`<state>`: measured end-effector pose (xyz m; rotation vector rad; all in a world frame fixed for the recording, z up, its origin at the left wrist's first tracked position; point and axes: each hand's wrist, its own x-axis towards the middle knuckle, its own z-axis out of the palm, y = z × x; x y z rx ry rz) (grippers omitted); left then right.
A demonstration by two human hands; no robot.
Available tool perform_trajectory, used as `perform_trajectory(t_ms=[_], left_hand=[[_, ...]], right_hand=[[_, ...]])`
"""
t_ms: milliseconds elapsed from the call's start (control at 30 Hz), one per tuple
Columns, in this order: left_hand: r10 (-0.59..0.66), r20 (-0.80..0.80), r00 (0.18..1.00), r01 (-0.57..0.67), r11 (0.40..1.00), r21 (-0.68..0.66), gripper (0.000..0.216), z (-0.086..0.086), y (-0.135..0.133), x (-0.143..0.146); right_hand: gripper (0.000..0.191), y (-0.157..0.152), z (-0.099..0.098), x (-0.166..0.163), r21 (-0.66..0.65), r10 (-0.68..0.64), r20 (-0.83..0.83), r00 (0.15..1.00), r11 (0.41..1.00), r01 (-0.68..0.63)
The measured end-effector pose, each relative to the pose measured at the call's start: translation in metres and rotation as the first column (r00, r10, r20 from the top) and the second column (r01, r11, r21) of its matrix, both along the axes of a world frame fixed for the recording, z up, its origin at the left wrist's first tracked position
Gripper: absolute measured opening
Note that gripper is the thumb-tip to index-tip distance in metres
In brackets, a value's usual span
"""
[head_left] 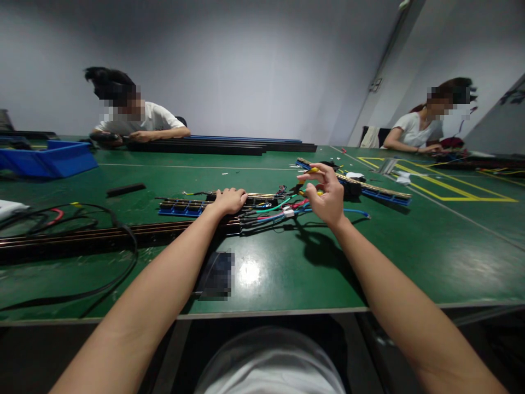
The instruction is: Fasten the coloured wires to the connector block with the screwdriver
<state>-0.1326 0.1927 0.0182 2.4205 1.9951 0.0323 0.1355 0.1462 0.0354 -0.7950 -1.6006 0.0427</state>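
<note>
My left hand [229, 201] rests on the end of a long black rail [164, 234] with copper-coloured strips, its fingers curled over the top. Beside it lies a blue-based strip [180, 209]. From the rail's end a bundle of wires [266, 216] in green, red, blue and black fans out to the right, with a white connector [289, 212] among them. Above these wires my right hand [329, 196] is closed on pliers [299, 186] with yellow and black handles. Their jaws point left, and what lies between them is too small to tell.
Another blue-based strip [385, 196] lies behind my right hand. A blue bin [53, 160] and a looped black cable [133, 246] are at left. Black bars [229, 146] lie along the far edge. Two people sit across the green table [410, 257], one at each side.
</note>
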Motion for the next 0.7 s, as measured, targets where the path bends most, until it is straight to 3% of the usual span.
perform_trajectory(t_ms=[367, 700], left_hand=[[0.002, 0.006, 1.000, -0.002, 1.000, 0.003, 0.054, -0.002, 0.002, -0.001], [0.001, 0.012, 1.000, -0.001, 1.000, 0.013, 0.054, -0.004, 0.003, 0.000]], right_hand=[[0.034, -0.002, 0.007, 0.004, 0.055, 0.119, -0.126, 0.985, 0.992, -0.113], [0.025, -0.007, -0.005, -0.007, -0.049, 0.154, 0.177, 0.972, 0.988, -0.148]])
